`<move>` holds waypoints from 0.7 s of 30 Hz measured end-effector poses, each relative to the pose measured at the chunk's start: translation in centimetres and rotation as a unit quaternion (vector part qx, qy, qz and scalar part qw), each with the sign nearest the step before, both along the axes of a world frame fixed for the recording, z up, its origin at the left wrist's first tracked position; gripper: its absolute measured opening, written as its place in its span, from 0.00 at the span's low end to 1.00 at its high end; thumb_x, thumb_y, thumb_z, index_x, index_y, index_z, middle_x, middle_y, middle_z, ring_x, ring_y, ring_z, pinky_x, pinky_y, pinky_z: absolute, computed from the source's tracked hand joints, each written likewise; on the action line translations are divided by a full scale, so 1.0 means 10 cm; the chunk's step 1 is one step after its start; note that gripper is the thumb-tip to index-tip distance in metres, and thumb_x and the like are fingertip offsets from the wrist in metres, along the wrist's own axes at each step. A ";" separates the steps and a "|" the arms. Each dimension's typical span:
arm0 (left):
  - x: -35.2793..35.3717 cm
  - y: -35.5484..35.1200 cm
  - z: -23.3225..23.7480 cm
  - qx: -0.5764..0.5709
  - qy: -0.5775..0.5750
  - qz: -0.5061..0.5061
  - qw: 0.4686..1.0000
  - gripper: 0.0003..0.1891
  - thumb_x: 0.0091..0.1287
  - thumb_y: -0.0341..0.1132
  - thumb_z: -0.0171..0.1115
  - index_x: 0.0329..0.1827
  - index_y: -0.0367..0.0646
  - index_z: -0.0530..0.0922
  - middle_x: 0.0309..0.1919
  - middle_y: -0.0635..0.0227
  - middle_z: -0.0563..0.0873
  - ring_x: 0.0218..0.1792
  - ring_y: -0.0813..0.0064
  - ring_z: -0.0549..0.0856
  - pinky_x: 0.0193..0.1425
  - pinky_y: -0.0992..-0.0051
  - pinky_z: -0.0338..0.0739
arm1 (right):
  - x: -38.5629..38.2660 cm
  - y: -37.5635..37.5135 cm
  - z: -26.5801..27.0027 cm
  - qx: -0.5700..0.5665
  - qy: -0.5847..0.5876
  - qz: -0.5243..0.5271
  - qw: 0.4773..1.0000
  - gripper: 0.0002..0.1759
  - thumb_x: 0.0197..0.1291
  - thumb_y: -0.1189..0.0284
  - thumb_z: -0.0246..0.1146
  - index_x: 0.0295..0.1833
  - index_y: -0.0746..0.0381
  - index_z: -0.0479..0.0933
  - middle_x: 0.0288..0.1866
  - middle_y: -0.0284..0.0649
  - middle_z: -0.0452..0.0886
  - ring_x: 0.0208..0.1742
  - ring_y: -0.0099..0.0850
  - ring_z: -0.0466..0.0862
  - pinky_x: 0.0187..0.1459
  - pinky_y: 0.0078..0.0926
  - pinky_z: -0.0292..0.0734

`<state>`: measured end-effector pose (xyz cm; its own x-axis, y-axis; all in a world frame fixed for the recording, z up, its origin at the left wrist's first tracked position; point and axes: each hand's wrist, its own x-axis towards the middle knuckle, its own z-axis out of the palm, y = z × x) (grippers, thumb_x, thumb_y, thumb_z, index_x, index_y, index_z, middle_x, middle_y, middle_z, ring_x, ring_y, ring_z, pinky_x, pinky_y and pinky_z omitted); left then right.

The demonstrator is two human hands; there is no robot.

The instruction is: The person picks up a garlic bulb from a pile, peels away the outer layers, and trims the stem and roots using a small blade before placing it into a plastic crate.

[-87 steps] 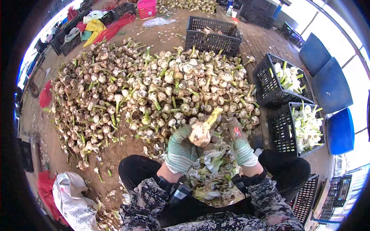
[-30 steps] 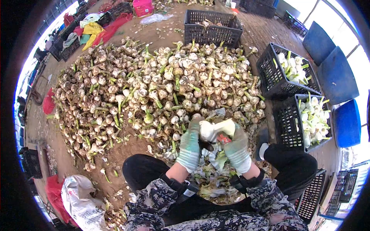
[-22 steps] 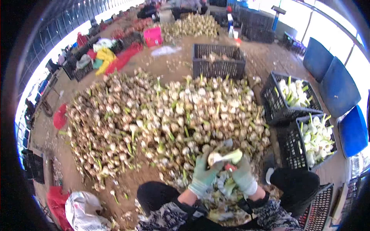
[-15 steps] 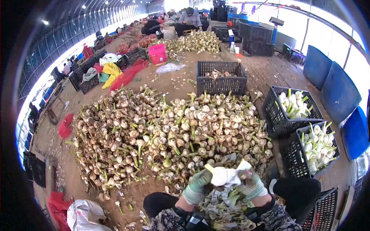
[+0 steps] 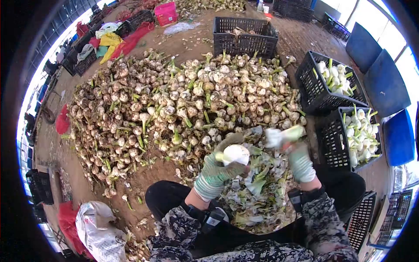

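Note:
My left hand (image 5: 213, 169), in a green and white knit glove, is closed around a clean white garlic bulb (image 5: 237, 154). Its short stem points left. Off to the right is my right hand (image 5: 300, 160), gloved too and smeared by motion. Its fingers are closed on a blurred white and pale green piece of garlic peel (image 5: 284, 136). Below both hands, between my legs, lies a heap of stripped garlic skins and leaves (image 5: 257, 192). A broad pile of unpeeled garlic (image 5: 174, 109) with cut stems spreads out in front of me.
Two black crates (image 5: 321, 98) of clean white garlic stand at my right. Another black crate (image 5: 244, 41) sits behind the pile, holding a few bulbs. A white sack (image 5: 98, 231) and red netting (image 5: 70, 227) lie at front left. Blue panels (image 5: 386, 87) line the right side.
My hands have moved apart. The left keeps the bulb, while the right has pulled away to the right with the pale peel. The view has tilted downward.

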<state>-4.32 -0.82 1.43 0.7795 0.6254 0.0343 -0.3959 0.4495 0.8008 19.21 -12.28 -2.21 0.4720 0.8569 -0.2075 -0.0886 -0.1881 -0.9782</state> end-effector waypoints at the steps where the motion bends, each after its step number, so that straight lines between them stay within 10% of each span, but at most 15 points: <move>1: 0.03 0.00 0.01 0.014 0.004 0.013 1.000 0.39 0.48 0.39 0.72 0.62 0.36 0.62 0.47 0.63 0.78 0.43 0.75 0.79 0.45 0.77 0.76 | -0.11 -0.09 -0.24 -0.043 -0.221 0.142 0.964 0.27 0.52 0.66 0.60 0.57 0.68 0.66 0.46 0.43 0.78 0.43 0.32 0.78 0.49 0.24 0.74; 3: 0.04 0.04 -0.14 0.056 0.031 0.014 0.998 0.41 0.48 0.40 0.72 0.63 0.36 0.61 0.52 0.63 0.75 0.45 0.75 0.78 0.47 0.76 0.76 | -0.31 -0.29 -0.21 -0.141 -0.519 0.334 0.774 0.28 0.51 0.62 0.63 0.58 0.63 0.71 0.47 0.40 0.80 0.37 0.33 0.80 0.42 0.27 0.74; 6: 0.03 0.04 -0.04 0.129 0.090 -0.006 0.988 0.46 0.47 0.43 0.72 0.67 0.38 0.56 0.62 0.64 0.67 0.55 0.72 0.74 0.56 0.73 0.70 | -0.29 -0.02 0.45 -0.266 -0.270 0.244 0.893 0.21 0.53 0.62 0.62 0.49 0.63 0.77 0.41 0.40 0.82 0.31 0.31 0.81 0.36 0.27 0.75; 8: 0.07 0.07 -0.03 0.228 0.121 -0.010 0.966 0.47 0.46 0.44 0.72 0.67 0.38 0.56 0.63 0.64 0.66 0.55 0.73 0.73 0.57 0.73 0.70 | -0.33 0.06 0.58 -0.078 -0.092 0.183 0.976 0.16 0.54 0.61 0.62 0.34 0.66 0.78 0.34 0.41 0.79 0.32 0.28 0.78 0.36 0.26 0.74; 9: 0.09 0.01 0.01 0.095 0.091 -0.022 0.991 0.45 0.43 0.27 0.73 0.66 0.37 0.58 0.60 0.63 0.68 0.58 0.76 0.69 0.62 0.75 0.64 | -0.38 0.15 0.57 -0.053 -0.106 0.191 0.974 0.16 0.53 0.62 0.63 0.36 0.66 0.77 0.35 0.41 0.78 0.35 0.26 0.77 0.39 0.25 0.72; 12: 0.08 0.02 0.00 0.093 0.164 -0.108 0.976 0.43 0.44 0.26 0.72 0.66 0.36 0.58 0.58 0.64 0.70 0.57 0.76 0.70 0.61 0.75 0.65 | -0.54 0.24 0.58 -0.013 -0.310 0.230 0.922 0.21 0.52 0.66 0.64 0.49 0.67 0.73 0.40 0.45 0.79 0.36 0.31 0.79 0.42 0.25 0.73; 17: 0.05 -0.02 0.02 0.001 0.140 -0.098 0.985 0.38 0.46 0.23 0.69 0.64 0.36 0.62 0.55 0.64 0.73 0.52 0.76 0.74 0.57 0.76 0.69 | -0.42 0.24 0.58 -0.058 -0.002 0.144 0.988 0.17 0.56 0.72 0.62 0.49 0.69 0.73 0.42 0.38 0.80 0.44 0.23 0.79 0.45 0.20 0.74; 20: 0.09 -0.02 -0.04 0.006 0.228 -0.069 0.971 0.38 0.45 0.24 0.70 0.62 0.37 0.64 0.51 0.66 0.76 0.48 0.77 0.76 0.53 0.77 0.72 | -0.57 0.15 0.76 -0.106 -0.029 0.152 0.982 0.17 0.54 0.70 0.63 0.47 0.66 0.74 0.38 0.41 0.81 0.41 0.28 0.80 0.44 0.25 0.74; 21: 0.12 -0.03 -0.12 0.065 0.227 -0.053 0.970 0.38 0.44 0.25 0.70 0.62 0.37 0.64 0.50 0.66 0.77 0.48 0.79 0.76 0.53 0.78 0.72 | -0.63 0.14 0.65 -0.051 -0.289 0.156 0.943 0.15 0.50 0.67 0.64 0.43 0.63 0.75 0.35 0.45 0.80 0.37 0.37 0.81 0.40 0.30 0.74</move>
<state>-3.16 -1.16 0.24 0.7928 0.5538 -0.2546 0.0537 0.3526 0.9342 12.94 -10.83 4.30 0.2604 0.9620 -0.0821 0.5286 -0.2132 -0.8217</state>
